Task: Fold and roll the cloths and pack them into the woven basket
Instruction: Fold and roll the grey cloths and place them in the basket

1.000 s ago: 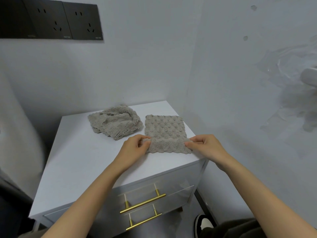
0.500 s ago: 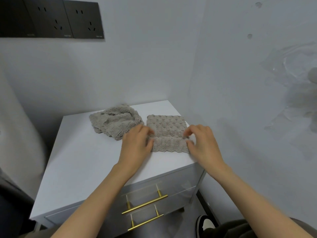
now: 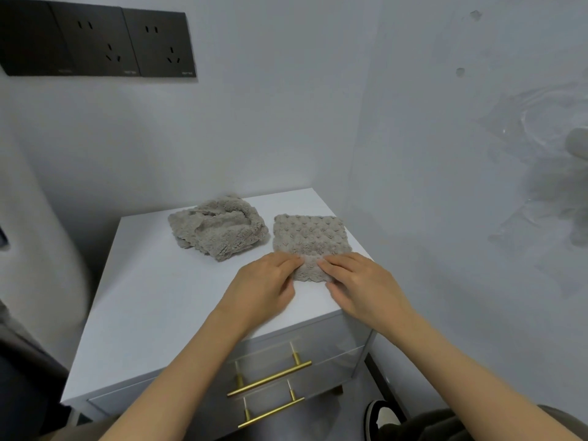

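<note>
A folded taupe cloth [image 3: 310, 237] with a bumpy texture lies flat at the back right of the white cabinet top [image 3: 152, 297]. Its near edge is rolled up into a small ridge. My left hand [image 3: 264, 284] pinches the left part of that ridge, fingers on top and thumb at the near side. My right hand [image 3: 362, 284] pinches the right part the same way, its fingertips almost meeting the left hand's. A second cloth [image 3: 219, 230], fluffy and crumpled, sits in a heap to the left of the folded one, apart from both hands. No woven basket is in view.
The cabinet stands in a corner, with one wall behind it and another close on the right. Brass drawer handles [image 3: 270, 380] face me below the top. Dark wall sockets [image 3: 95, 43] are high on the left. My shoe [image 3: 380, 418] is on the floor at the lower right.
Both hands took the cloth's near corners, turned the edge over away from me, then slid inward toward each other. The near edge is now a rolled ridge.
</note>
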Motion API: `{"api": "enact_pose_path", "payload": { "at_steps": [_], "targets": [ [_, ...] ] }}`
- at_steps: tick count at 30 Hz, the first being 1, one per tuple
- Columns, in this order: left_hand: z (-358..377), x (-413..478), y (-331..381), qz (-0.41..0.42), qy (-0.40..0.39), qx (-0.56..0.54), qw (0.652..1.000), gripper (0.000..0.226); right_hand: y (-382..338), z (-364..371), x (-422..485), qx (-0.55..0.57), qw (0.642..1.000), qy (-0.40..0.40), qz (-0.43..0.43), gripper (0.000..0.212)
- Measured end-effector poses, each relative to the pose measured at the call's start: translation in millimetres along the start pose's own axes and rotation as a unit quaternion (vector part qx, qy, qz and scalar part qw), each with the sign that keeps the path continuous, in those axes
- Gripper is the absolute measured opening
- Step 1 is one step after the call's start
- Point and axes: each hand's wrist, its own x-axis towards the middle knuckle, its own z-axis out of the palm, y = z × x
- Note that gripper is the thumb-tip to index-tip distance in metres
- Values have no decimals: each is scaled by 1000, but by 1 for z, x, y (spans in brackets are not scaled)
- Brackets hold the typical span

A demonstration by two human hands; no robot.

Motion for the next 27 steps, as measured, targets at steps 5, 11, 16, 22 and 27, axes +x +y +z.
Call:
{"api": "enact_pose_path", "payload": {
  "at_steps": [5, 11, 16, 22, 27],
  "targets": [
    [-4, -1, -11, 3, -16, -21, 1000, 39, 13, -2, -3, 7, 1000, -9, 24, 38],
    [-1, 3, -24, -36, -25, -97, 994, 36, 26, 1, -6, 62, 990, -48, 116, 38],
    [-4, 6, -22, -124, -29, -193, 973, 28, 34, -3, -2, 223, 943, -85, 231, 27],
    [-7, 6, -20, -177, -41, -250, 951, 10, 32, -10, 2, 317, 891, -98, 309, 18],
    [-6, 6, -15, -210, -58, -206, 954, 25, 28, -13, 5, 328, 855, -112, 386, 16]
  ]
}}
